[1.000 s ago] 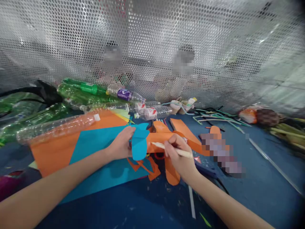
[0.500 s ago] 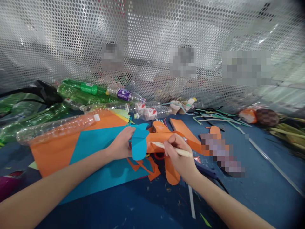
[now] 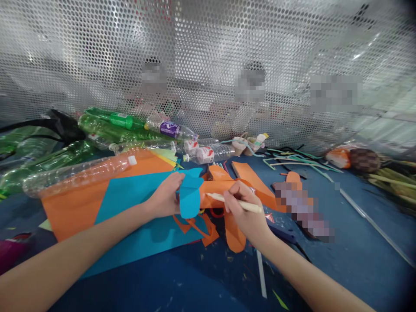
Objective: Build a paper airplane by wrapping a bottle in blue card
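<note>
My left hand (image 3: 166,195) grips the left end of a paper model plane, at the rounded blue paper pieces (image 3: 190,199). The plane's orange body (image 3: 214,187) lies level, with an orange wing (image 3: 235,238) sticking out towards me. In my right hand (image 3: 247,216) is a slim cream-coloured pen (image 3: 251,207), pinched between thumb and fingers. Its tip points left and meets or nearly meets the orange body; actual contact is hard to tell. Beneath the plane are orange paper scraps (image 3: 210,234) and a blue paper sheet (image 3: 130,212).
An orange sheet (image 3: 68,212) lies under the blue one, with a clear bottle (image 3: 81,173) on it. Green bottles (image 3: 113,125) crowd the back left. Straws (image 3: 292,157) and a blurred-out flat object (image 3: 305,212) lie right. A perforated silver screen (image 3: 201,43) stands behind.
Almost nothing differs. The pen and right hand have shifted very slightly; the left hand keeps its hold and the plane stays in place.
</note>
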### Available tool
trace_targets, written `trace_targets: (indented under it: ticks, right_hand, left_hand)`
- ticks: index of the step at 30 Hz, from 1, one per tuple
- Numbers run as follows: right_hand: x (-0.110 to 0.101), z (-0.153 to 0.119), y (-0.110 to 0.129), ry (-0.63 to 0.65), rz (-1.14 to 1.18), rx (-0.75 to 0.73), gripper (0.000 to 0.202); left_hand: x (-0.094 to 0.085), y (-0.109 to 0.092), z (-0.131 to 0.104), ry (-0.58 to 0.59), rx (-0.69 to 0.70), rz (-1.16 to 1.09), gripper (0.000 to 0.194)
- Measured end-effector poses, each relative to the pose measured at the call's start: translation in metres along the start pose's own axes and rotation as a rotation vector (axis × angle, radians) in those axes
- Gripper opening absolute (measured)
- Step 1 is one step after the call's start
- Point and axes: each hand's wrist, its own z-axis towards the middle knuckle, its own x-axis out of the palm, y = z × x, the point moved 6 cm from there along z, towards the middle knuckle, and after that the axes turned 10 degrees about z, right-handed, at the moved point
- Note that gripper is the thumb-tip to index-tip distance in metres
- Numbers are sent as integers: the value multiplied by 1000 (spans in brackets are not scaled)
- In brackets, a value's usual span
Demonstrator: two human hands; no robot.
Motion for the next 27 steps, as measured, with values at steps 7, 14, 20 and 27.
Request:
trace_targets:
  ticks: [7, 14, 20, 27]
  right_hand:
    - [-1, 0, 4, -27, -38, -22, 27]
    - [-3, 2, 8, -54, -47, -49, 27]
    - [-4, 2, 7, -74, -2, -5, 25]
    - [-6, 2, 9, -75, -67, -25, 25]
  left_hand:
    - [2, 3, -2, 9, -19, 4, 61]
    - [2, 4, -3, 2, -16, -18, 62]
    - [1, 2, -3, -2, -5, -9, 60]
    - [2, 2, -2, 1, -12, -14, 56]
